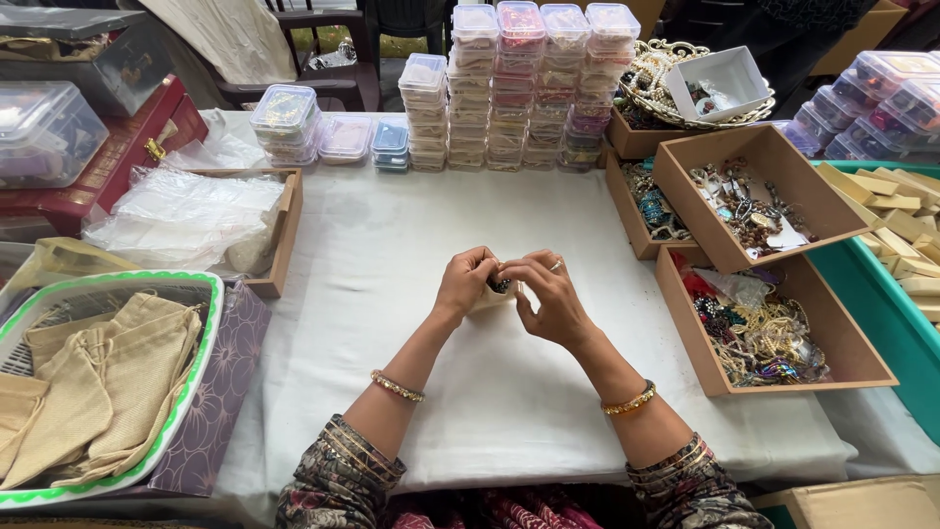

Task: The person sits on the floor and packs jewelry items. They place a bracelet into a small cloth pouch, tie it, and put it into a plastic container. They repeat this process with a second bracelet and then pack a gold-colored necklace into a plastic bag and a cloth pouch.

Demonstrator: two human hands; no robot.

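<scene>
**Both hands closed on a small pouch at the centre of the tabletop**

Head view. The left hand (466, 282) and the right hand (548, 294) met over the white-covered tabletop (392, 294), fingers curled tight around a small beige pouch (490, 297). The pouch was mostly hidden between the palms; a dark beaded item (501, 285) showed at its mouth, pinched between the fingertips. Neither hand was open: both gripped the pouch, held just above or on the cloth, which of the two could not be told.

The step in hand appeared to be loading the beaded item into the pouch. The next move would likely call for pushing the item fully inside while the mouth was kept spread, then drawing it shut; the drawstring was not visible.

Supplies lay within reach. A green-rimmed tray (208, 323) of empty cloth pouches (108, 382) stood at the left, near a wooden tray of clear plastic bags (186, 216). Open wooden boxes of jewellery (764, 338) stood at the right. Stacks of clear plastic containers (529, 88) lined the far edge.
</scene>
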